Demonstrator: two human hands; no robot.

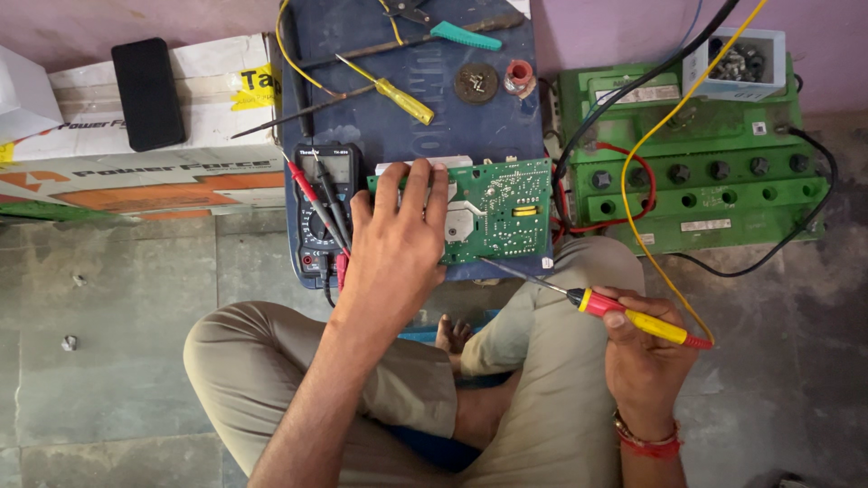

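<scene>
Two hands work over a green circuit board (493, 210) that lies on a dark blue battery case (411, 99). The left hand (395, 242) rests flat on the board's left end, fingers spread and open, gripping nothing. The right hand (644, 348) is closed around the red and yellow handle of a soldering iron (624, 314), whose thin tip reaches toward the board's lower edge.

One white carton (136, 149) with orange, yellow and green printing lies at the left, with a black rectangular block (148, 93) on top. One green battery (696, 172) sits at the right, bearing three small pale rectangular labels and a white box of metal bits (737, 61). One black multimeter (325, 203) with red and black probes sits just left of the board. Two tools with coloured handles, one a yellow-handled screwdriver (389, 90) and one a teal-handled tool (452, 34), lie on the blue case.
</scene>
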